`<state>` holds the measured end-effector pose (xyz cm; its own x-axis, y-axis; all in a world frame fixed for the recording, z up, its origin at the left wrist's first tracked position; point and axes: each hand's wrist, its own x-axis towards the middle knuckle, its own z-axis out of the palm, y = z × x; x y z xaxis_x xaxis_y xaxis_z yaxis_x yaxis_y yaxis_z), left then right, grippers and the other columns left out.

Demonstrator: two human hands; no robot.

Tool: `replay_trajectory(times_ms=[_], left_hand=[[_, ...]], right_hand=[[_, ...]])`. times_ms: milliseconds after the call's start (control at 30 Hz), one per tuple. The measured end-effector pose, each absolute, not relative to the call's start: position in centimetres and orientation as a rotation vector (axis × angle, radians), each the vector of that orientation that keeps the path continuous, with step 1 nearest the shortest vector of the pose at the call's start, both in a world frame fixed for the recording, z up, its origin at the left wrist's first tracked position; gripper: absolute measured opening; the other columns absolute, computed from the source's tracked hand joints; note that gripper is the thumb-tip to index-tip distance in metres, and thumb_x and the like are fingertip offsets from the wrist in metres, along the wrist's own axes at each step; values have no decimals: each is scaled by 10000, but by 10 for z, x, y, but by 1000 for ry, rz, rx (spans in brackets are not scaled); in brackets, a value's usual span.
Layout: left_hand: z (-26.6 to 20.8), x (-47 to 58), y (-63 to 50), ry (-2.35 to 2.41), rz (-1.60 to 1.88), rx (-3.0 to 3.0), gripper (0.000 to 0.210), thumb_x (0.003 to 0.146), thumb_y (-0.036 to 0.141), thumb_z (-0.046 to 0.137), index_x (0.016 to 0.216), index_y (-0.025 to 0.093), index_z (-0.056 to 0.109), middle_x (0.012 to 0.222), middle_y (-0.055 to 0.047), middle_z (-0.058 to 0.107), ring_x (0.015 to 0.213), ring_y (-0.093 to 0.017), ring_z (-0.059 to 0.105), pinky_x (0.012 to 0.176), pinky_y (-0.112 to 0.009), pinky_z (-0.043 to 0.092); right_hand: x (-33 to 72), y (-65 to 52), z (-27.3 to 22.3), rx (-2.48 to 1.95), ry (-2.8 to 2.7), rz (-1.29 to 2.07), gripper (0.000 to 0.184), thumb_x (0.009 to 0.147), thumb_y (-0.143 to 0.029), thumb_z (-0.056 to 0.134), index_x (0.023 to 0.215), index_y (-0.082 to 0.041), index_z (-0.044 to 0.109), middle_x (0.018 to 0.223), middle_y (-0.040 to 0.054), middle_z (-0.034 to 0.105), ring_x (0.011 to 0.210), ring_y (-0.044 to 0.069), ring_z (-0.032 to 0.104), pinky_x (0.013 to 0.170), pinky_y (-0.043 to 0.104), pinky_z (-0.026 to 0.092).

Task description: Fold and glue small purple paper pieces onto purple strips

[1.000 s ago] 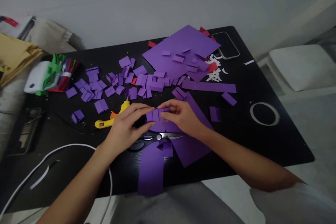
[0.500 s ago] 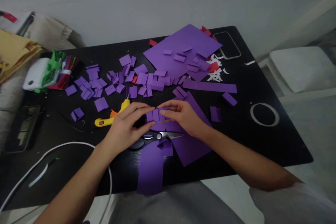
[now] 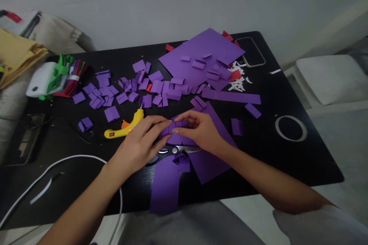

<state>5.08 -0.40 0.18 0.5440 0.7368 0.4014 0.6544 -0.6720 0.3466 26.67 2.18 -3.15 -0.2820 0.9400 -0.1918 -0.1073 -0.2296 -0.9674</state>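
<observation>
Both my hands meet over a creased strip of purple paper point(image 3: 169, 128) at the middle of the table. My left hand point(image 3: 143, 136) pinches its left end between thumb and fingers. From the other side, the thumb and fingers of my right hand point(image 3: 198, 128) are closed on the strip's right part. Just below lie black-handled scissors point(image 3: 175, 150), their blades partly under my right hand. A yellow glue gun point(image 3: 123, 130) rests left of my left hand. Under and around the scissors are a purple sheet point(image 3: 212, 162) and a purple paper piece point(image 3: 164, 191).
Many folded purple pieces point(image 3: 156, 86) are scattered across the back of the black table point(image 3: 276, 160). A large purple sheet point(image 3: 201, 46), white scraps point(image 3: 237, 84) and a phone point(image 3: 250, 51) lie behind. A tape ring point(image 3: 291, 139) sits right; a white cable point(image 3: 77, 157) curves left.
My fingers have drawn closer together on the purple strip, which now looks more folded. My right thumb has shifted slightly left. The other things lie where they were.
</observation>
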Motion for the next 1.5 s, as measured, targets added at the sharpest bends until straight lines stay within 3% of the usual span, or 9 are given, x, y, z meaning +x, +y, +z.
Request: replay_trajectory(times_ms=[200, 433, 667, 1300, 1500], left_hand=[[5, 50, -3, 1275, 916, 2292, 457, 922, 308, 790, 1342, 223, 629, 1169, -87, 734, 1026, -226, 725, 914, -372, 613], [-3, 49, -3, 1330, 913, 2010, 136, 944, 316, 765, 1018, 203, 753, 859, -12, 757, 770, -146, 706, 704, -245, 562], [-5, 53, -4, 1315, 997, 2012, 101, 941, 285, 763, 935, 186, 743, 784, -4, 727, 686, -125, 661, 642, -231, 527], [-8, 61, -5, 1296, 1039, 1865, 51, 917, 237, 785, 933, 196, 758, 790, 13, 707, 706, -113, 638, 661, -217, 518], [-8, 63, -6, 1325, 1079, 1681, 59, 903, 232, 783, 902, 186, 748, 742, 24, 686, 660, -96, 610, 629, -197, 497]], right_hand=[[266, 18, -28, -1112, -1204, 1554, 273, 685, -332, 942, 867, -230, 767, 892, 19, 798, 833, 189, 729, 788, 341, 599], [266, 14, -25, -1068, -1215, 1518, 228, 714, -299, 928, 863, -240, 767, 880, 2, 795, 837, 180, 741, 796, 322, 605], [266, 14, -26, -1066, -1273, 1505, 262, 727, -336, 924, 913, -248, 762, 931, 10, 800, 851, 188, 743, 785, 331, 613], [266, 14, -28, -1097, -1295, 1484, 251, 739, -339, 915, 919, -240, 772, 903, 14, 791, 815, 182, 726, 750, 320, 595], [268, 18, -27, -1059, -1151, 1634, 300, 718, -358, 933, 933, -224, 772, 911, 21, 800, 853, 185, 750, 831, 337, 622]])
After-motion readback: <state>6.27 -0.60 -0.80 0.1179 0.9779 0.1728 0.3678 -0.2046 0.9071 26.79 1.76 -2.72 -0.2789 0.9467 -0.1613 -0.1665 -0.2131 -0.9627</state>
